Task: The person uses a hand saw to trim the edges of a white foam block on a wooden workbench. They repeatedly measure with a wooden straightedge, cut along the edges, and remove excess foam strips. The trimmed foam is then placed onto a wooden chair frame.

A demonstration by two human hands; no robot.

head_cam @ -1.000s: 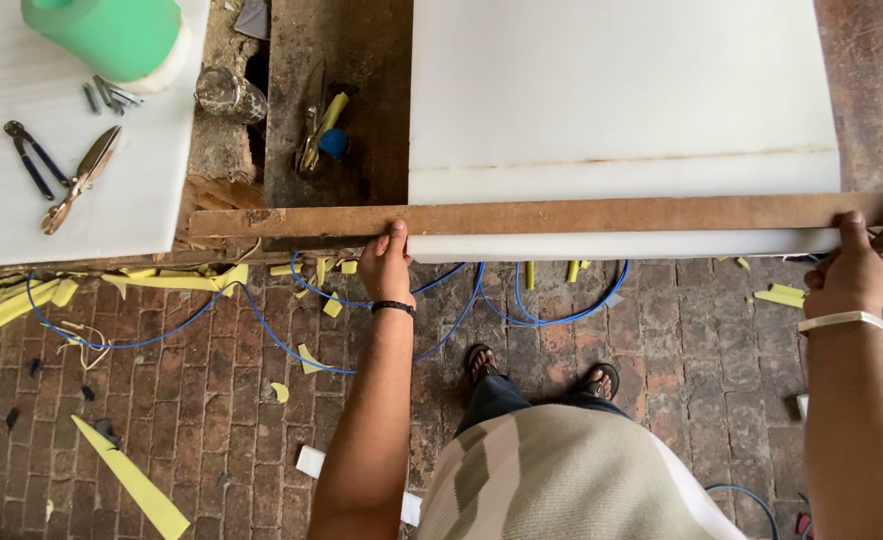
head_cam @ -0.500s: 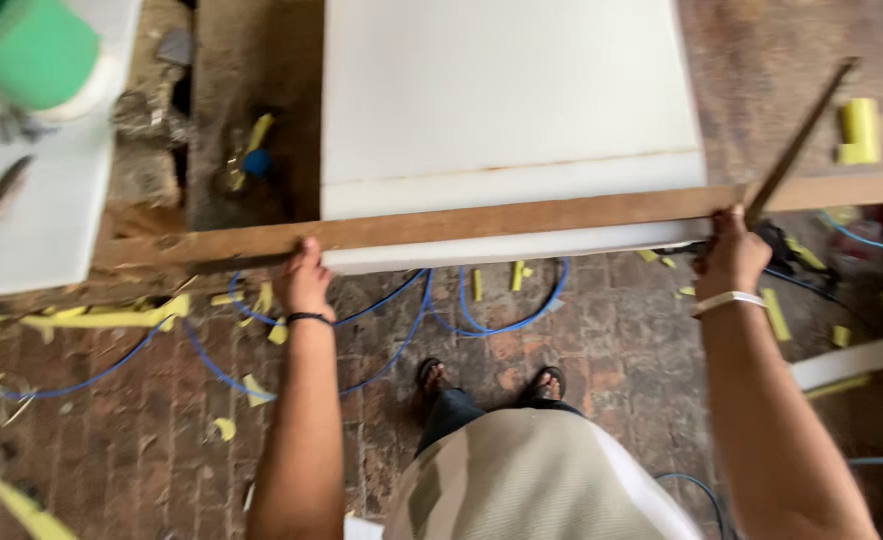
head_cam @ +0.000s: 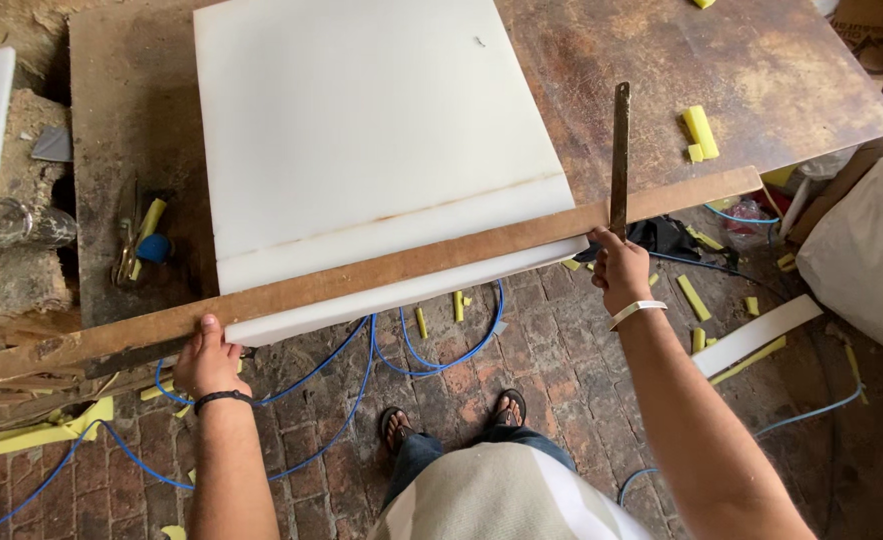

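Observation:
A large white foam sheet point(head_cam: 361, 130) lies on a worn brown worktable point(head_cam: 751, 70), its near edge overhanging. A long wooden strip point(head_cam: 381, 270) lies across the sheet near that edge. My left hand point(head_cam: 208, 358) presses on the strip's left part, a black band on the wrist. My right hand point(head_cam: 618, 268), with a white wristband, grips a long narrow metal blade point(head_cam: 619, 150) that points away from me over the table, at the sheet's right corner.
Yellow foam offcuts point(head_cam: 699, 131) lie on the table and on the brick floor point(head_cam: 521, 330). Blue cable point(head_cam: 401, 350) loops under the table. Pliers and a yellow-handled tool point(head_cam: 141, 235) lie at the left. A white bag point(head_cam: 861, 250) stands right. My sandalled feet point(head_cam: 451, 415) are below.
The view has swung right and closer. My right hand has shifted left along the strip to the sheet's corner, and the blade now stands nearly straight away from me.

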